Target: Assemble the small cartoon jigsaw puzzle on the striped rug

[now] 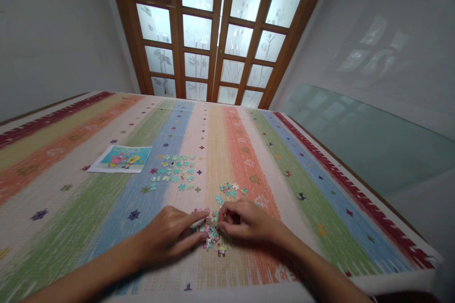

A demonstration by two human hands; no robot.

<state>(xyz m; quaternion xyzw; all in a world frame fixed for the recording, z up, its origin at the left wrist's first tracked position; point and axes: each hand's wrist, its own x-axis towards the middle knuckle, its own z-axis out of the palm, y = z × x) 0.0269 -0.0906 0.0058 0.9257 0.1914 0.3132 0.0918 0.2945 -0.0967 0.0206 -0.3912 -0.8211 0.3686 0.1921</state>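
A small heap of jigsaw puzzle pieces [212, 236] lies near the front of the table, pink, yellow and teal. My left hand [174, 232] reaches in from the left, its index finger and thumb apart at the heap's edge. On the other side, my right hand [245, 219] pinches thumb and index together over the heap; a pale puzzle piece [214, 220] shows at the fingertips, partly hidden. Just beyond lies a looser group of teal pieces [231, 190]. Farther left, several teal pieces [176, 170] are spread in rough rows beside a printed cartoon picture [122, 158].
A striped, patterned cloth [302, 227] covers the table. Wooden doors with frosted glass panes [197, 31] stand beyond the far edge. White walls rise on both sides, and a pale green glass-like panel [373, 128] leans along the right.
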